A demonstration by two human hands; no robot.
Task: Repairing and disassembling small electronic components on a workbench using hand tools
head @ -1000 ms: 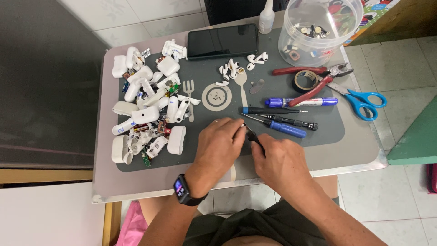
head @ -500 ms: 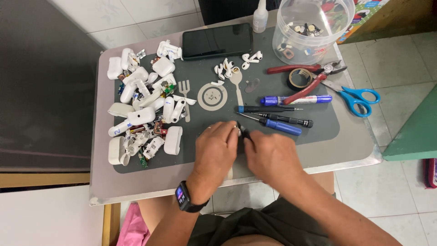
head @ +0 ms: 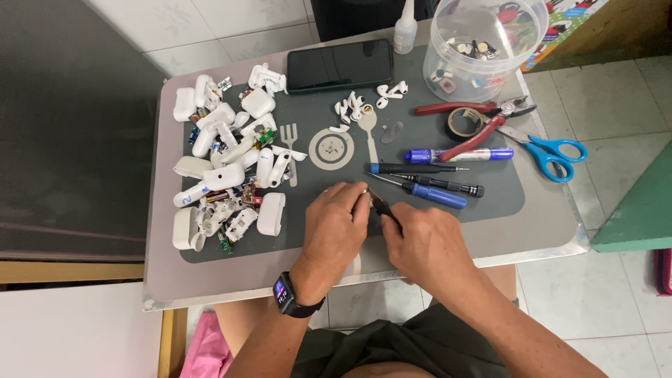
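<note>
A: Where were the hands?

B: Both were at the near edge of the grey mat [head: 490, 203]. The left hand [head: 334, 231], watch on its wrist, was curled, fingertips pinching a small part [head: 365, 198], mostly hidden. The right hand [head: 425, 246] was closed round a dark tool [head: 383, 207], tip at that part.

A: Surroundings?

B: White earbud cases [head: 224, 171] were heaped at the left. Screwdrivers [head: 427, 189] lay just beyond the hands, scissors [head: 549, 150] to the right, a phone [head: 339, 65] and a clear tub [head: 486, 45] at the far side.
</note>
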